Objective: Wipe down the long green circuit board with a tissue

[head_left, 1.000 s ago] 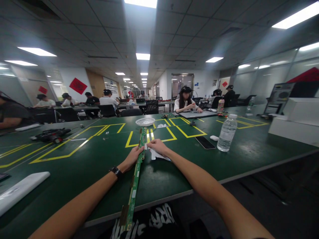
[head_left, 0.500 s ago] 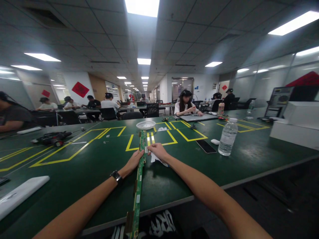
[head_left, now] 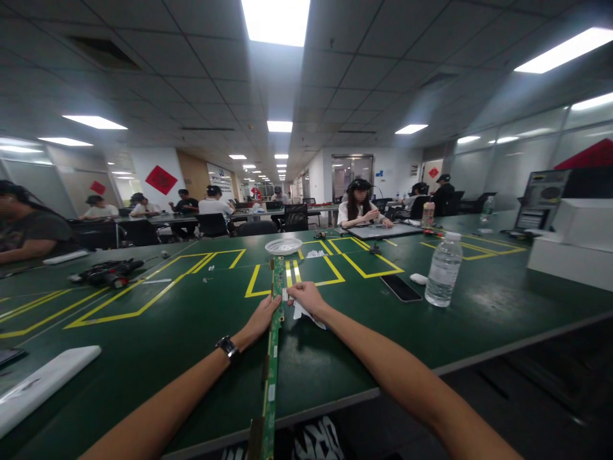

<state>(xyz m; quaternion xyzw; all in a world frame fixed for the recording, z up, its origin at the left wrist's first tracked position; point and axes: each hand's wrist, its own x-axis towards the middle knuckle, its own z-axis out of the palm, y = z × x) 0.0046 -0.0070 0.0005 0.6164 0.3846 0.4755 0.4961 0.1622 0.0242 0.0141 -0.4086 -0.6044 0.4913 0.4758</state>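
Note:
A long, narrow green circuit board (head_left: 272,358) lies lengthwise on the green table (head_left: 158,345), its near end hanging over the front edge. My left hand (head_left: 261,317) rests against the board's left edge, fingers curled on it. My right hand (head_left: 306,297) is closed in a pinch on a small white cloth or paper (head_left: 301,312) pressed at the board's right edge. A watch sits on my left wrist.
A white mesh bowl (head_left: 283,245) stands beyond the board's far end. A water bottle (head_left: 443,268), a phone (head_left: 401,287) and a white box (head_left: 572,246) are to the right. A white slab (head_left: 43,383) lies at the near left. Other people sit at the far tables.
The board has swung a little so its near end points more straight toward me. Both hands stay at the same spot on the board; the view has tilted up slightly.

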